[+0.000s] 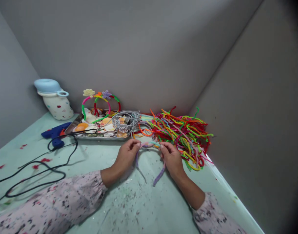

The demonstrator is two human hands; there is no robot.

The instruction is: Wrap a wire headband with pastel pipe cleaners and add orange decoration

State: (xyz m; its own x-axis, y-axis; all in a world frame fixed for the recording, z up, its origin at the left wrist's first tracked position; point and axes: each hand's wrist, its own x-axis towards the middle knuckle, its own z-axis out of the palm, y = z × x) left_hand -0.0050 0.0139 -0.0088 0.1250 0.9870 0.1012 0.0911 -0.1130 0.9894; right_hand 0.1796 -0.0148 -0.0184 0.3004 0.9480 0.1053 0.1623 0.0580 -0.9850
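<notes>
A curved band wrapped in fuzzy pipe cleaner (pixel 149 143), pink, purple and pale blue, spans between my two hands in an arch. My left hand (pixel 126 156) pinches its left side, where a purple stretch and a thin grey end hang down. On the other side, my right hand (pixel 172 159) is closed on the band near the pale blue part, and a purple-tipped end hangs below the fingers. Just beyond the right hand lies a large pile of colourful pipe cleaners (pixel 180 130).
Behind my left hand, a metal tray (pixel 102 138) holds shell-like pieces, two decorated hoops (pixel 109 105) and grey wire loops (pixel 126 122). Farther left are a blue glue gun (pixel 56 131) with a black cable (pixel 63 172) and a white bottle (pixel 57 105). Grey walls border the table (pixel 129 204).
</notes>
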